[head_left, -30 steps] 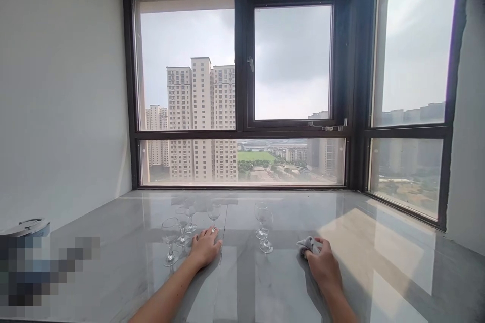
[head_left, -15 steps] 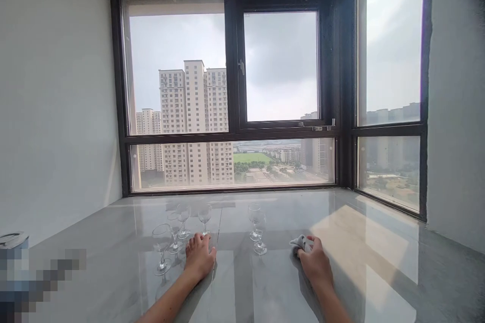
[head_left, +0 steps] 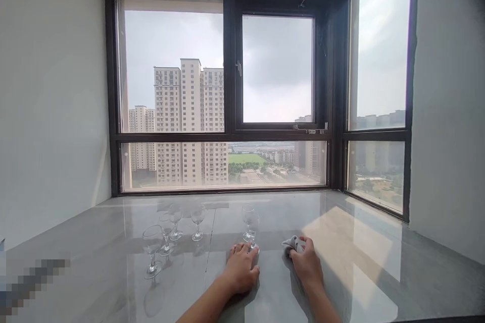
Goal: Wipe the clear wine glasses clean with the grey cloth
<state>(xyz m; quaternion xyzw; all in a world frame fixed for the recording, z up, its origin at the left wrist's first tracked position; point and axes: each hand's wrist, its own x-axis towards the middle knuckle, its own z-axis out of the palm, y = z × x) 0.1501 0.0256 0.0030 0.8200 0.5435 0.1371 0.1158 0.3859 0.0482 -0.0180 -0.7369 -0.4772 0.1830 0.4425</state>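
Observation:
My left hand (head_left: 243,267) is low over the sill, its fingers stretched forward at the foot of a clear stemmed glass (head_left: 253,227). Its fingertips overlap the foot in view, and I cannot tell whether they touch it. Just behind stands another stemmed glass (head_left: 248,216). To the right, my right hand (head_left: 307,260) is closed on a crumpled grey cloth (head_left: 293,244) against the sill. Several more stemmed glasses stand upright on the left, the nearest glass (head_left: 152,245) in front and another glass (head_left: 197,217) at the right of that group.
The glossy grey sill (head_left: 182,282) reflects sunlight on the right. A dark-framed window (head_left: 227,136) closes off the back, with tall buildings outside. White walls (head_left: 56,111) bound both sides. A blurred patch (head_left: 34,282) covers the lower left corner.
My left hand has moved right, from beside the left group of glasses to the front glass of the right pair. My right hand still holds the cloth. The view has shifted slightly.

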